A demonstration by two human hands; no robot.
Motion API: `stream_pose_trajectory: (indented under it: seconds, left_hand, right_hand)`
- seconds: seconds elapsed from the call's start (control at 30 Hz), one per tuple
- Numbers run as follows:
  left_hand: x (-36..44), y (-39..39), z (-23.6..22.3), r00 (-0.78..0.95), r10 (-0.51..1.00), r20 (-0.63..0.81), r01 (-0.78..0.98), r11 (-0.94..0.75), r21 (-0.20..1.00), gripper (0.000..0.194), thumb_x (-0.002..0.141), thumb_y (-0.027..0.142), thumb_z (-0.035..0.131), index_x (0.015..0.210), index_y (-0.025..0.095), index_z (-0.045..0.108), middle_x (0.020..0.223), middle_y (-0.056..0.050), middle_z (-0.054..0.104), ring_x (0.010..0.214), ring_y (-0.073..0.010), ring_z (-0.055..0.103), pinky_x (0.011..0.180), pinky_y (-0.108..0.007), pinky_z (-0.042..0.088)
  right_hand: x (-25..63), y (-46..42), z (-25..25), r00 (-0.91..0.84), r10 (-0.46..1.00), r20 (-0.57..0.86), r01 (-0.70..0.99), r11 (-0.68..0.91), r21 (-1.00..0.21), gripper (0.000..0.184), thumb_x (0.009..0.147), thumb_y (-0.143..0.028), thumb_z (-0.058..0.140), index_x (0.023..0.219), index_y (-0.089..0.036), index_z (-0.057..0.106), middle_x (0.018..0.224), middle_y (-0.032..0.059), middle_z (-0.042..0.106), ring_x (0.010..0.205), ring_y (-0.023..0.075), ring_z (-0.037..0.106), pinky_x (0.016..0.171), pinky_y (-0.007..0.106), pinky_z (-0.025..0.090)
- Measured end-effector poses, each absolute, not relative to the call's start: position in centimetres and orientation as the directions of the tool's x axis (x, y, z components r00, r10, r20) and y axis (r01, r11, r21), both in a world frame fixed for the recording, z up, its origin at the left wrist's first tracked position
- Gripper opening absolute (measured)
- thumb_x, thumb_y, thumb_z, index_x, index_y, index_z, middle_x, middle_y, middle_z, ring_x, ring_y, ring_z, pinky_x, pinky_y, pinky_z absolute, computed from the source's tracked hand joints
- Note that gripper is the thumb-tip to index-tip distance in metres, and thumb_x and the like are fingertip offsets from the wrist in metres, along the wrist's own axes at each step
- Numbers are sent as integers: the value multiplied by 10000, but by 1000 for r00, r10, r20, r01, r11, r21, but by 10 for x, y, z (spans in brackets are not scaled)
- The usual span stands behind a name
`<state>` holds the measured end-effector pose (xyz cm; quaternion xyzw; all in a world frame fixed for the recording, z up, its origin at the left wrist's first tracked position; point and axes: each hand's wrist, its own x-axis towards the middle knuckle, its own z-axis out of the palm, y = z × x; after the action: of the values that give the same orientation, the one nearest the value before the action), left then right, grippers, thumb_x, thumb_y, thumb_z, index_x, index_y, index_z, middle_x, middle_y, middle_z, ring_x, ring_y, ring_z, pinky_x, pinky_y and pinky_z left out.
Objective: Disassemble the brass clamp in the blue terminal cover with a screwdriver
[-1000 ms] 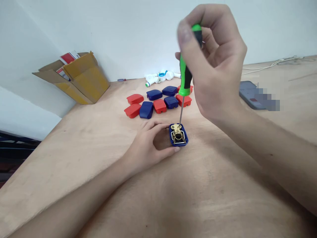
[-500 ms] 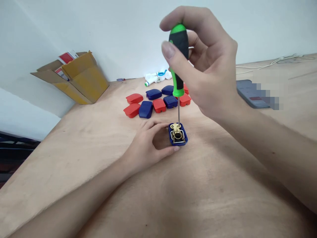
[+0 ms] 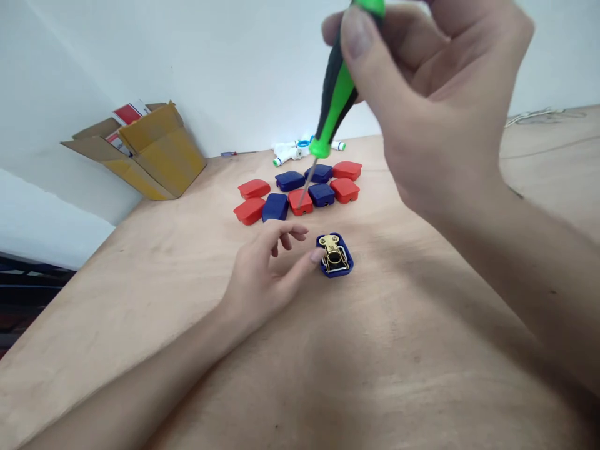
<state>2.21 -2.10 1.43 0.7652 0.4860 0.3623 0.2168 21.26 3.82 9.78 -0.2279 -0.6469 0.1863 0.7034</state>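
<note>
A green and black screwdriver (image 3: 335,94) is gripped at its handle by my right hand (image 3: 435,106), raised above the table with the shaft slanting down to the left. On the wood lies a small blue plastic case (image 3: 345,270), its inside facing up. A gold metal clip (image 3: 332,245) with two screw heads and a wire frame sits in that case. Beside the case, on its left, is my left hand (image 3: 267,269). Its fingers are apart and curved, and the thumb tip is at the case's left edge; whether it touches I cannot tell.
Several red cases (image 3: 250,211) and blue cases (image 3: 275,207) lie beyond my hands. White plastic parts (image 3: 287,150) and another screwdriver (image 3: 229,154) rest by the wall. An open cardboard box (image 3: 164,156) stands at the back left. A thin cable (image 3: 534,116) runs at the far right.
My right hand has lifted the screwdriver off the gold clip's screw, up and to the right, and tilted it. My left hand has loosened from around the blue case.
</note>
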Motion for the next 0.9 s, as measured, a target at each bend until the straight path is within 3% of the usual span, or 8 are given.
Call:
stream_pose_trajectory:
  seconds: [0.1,0.2,0.33,0.57,0.67,0.73,0.83,0.9]
  left_hand:
    - [22,-23,21,152,931,333,414,-366,834,285,1024,455,559,961,228,720,913,-43,722,822,-184,647,725,-327,514]
    - [21,-17,24,111,966,235,109,-246,963,479,1042,563,456,974,199,759,924,-86,740,798,-196,665,625,-315,495]
    - [18,-9,26,120,985,122,-134,-106,985,461,1018,594,486,991,202,728,926,-83,724,742,-172,639,522,-271,440]
    - [20,-10,21,122,991,-55,-275,87,957,257,979,407,629,813,213,650,752,-4,579,665,-126,525,543,-234,459]
    - [14,-4,23,73,995,-70,-177,82,981,277,939,426,659,784,197,675,772,-24,637,682,-142,567,559,-250,480]
    - [3,3,27,-6,1000,-18,65,18,998,364,932,479,637,716,187,672,708,-43,657,615,-156,576,520,-262,450]
    - [-22,17,35,-116,991,59,533,12,846,400,919,439,643,602,195,660,574,-33,627,534,-151,531,515,-269,396]
    - [-41,27,38,-139,987,74,628,30,778,408,865,391,711,512,206,624,489,-9,553,460,-132,421,467,-279,271]
  right_hand:
    - [204,30,88,60,565,823,-27,825,-564,151,946,-82,656,963,-232,668,968,-11,683,1051,169,727,963,310,606]
    - [199,16,76,-126,668,733,58,743,-667,169,939,-142,684,986,-301,644,1094,-12,717,1102,189,706,939,351,644]
    - [198,-1,53,-269,694,668,84,708,-701,157,926,-160,684,1008,-283,629,1145,35,725,1128,223,703,978,414,635]
    - [199,-12,13,-405,576,710,229,816,-532,254,968,-136,559,1075,-358,621,1301,31,688,1234,243,659,1048,495,599]
    - [210,-11,12,-481,565,670,270,823,-500,296,974,-199,586,1214,-372,583,1401,49,623,1293,263,625,1074,504,582]
    - [224,-8,16,-541,572,617,317,818,-480,312,966,-245,626,1257,-349,584,1349,65,651,1257,285,643,1028,504,601]
    - [247,-1,21,-624,607,493,429,793,-434,326,943,-338,681,1260,-298,616,1297,98,679,1189,305,672,937,483,619]
    - [260,5,23,-650,630,425,474,774,-421,464,895,-463,735,1298,-265,619,1350,111,659,1207,322,661,981,505,592]
